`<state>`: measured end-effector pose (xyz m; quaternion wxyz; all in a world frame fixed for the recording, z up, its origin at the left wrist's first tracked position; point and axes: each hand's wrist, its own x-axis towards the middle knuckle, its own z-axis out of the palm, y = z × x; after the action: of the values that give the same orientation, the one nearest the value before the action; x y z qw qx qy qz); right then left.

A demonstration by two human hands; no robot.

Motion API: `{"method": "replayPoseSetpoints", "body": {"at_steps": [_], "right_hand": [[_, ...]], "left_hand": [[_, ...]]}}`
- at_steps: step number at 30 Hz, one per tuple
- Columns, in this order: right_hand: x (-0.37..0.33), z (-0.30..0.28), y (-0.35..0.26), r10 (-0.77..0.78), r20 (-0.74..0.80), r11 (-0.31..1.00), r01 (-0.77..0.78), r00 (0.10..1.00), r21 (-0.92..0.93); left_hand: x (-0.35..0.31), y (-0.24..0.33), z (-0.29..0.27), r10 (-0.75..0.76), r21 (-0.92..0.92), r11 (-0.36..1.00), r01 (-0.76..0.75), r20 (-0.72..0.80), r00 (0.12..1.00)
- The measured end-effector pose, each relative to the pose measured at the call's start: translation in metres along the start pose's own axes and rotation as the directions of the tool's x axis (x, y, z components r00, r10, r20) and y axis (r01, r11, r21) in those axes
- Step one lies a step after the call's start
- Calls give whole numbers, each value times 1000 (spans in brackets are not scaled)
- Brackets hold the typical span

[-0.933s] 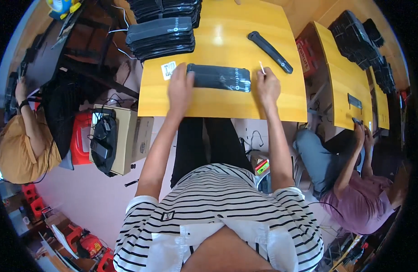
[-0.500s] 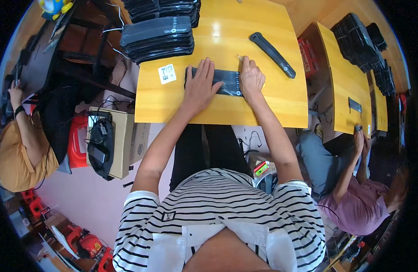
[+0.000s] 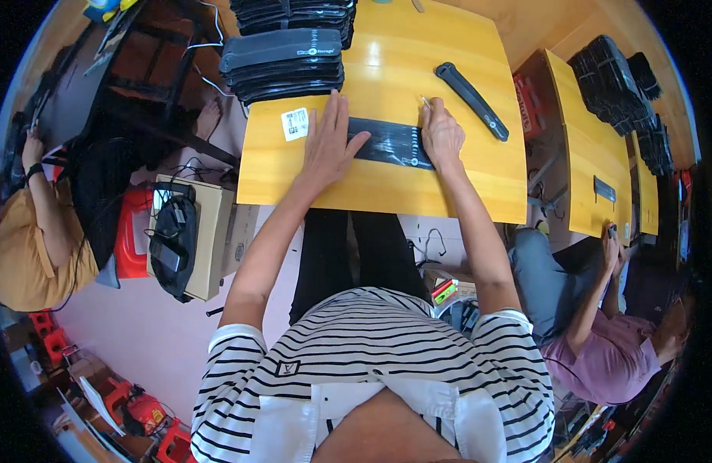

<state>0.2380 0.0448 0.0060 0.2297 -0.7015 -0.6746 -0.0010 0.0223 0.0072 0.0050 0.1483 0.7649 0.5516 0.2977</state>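
Head view looks down on a yellow wooden table (image 3: 387, 193) with a pinkish floor (image 3: 155, 332) below it. The left hand (image 3: 329, 143) lies flat, fingers spread, pressing the left end of a long black pouch (image 3: 390, 143) that lies across the middle of the table. The right hand (image 3: 441, 135) rests on the pouch's right end, closed around a thin pale stick (image 3: 425, 103). A white label (image 3: 295, 123) lies just left of the left hand. A stack of black pouches (image 3: 282, 62) sits at the far left edge, and a single black strip (image 3: 471, 100) lies apart to the right. A cardboard box (image 3: 209, 231) stands on the floor at left. Another yellow table (image 3: 595, 177) stands to the right, where a seated person (image 3: 595, 339) works.
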Motion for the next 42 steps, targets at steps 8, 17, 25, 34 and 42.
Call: {"method": "replayPoseSetpoints", "body": {"at_steps": [8, 17, 25, 34, 42], "right_hand": [[-6, 3, -1, -45, -55, 992, 38, 997, -121], [-44, -42, 45, 13, -77, 999, -16, 997, -40], [-61, -36, 53, -106, -230, 985, 71, 967, -154], [-61, -36, 50, -68, -230, 983, 26, 971, -182], [-62, -35, 52, -41, -226, 986, 3, 973, -169]], "left_hand": [[-10, -5, 6, -64, 352, 935, 40, 57, 996], [-5, 27, -21, -408, 202, 882, 426, -125, 904], [24, 30, -5, -638, 181, 720, 670, -208, 741], [22, 18, 8, -562, 311, 724, 616, -252, 788], [14, 7, 11, -374, 269, 848, 456, -305, 876]]}}
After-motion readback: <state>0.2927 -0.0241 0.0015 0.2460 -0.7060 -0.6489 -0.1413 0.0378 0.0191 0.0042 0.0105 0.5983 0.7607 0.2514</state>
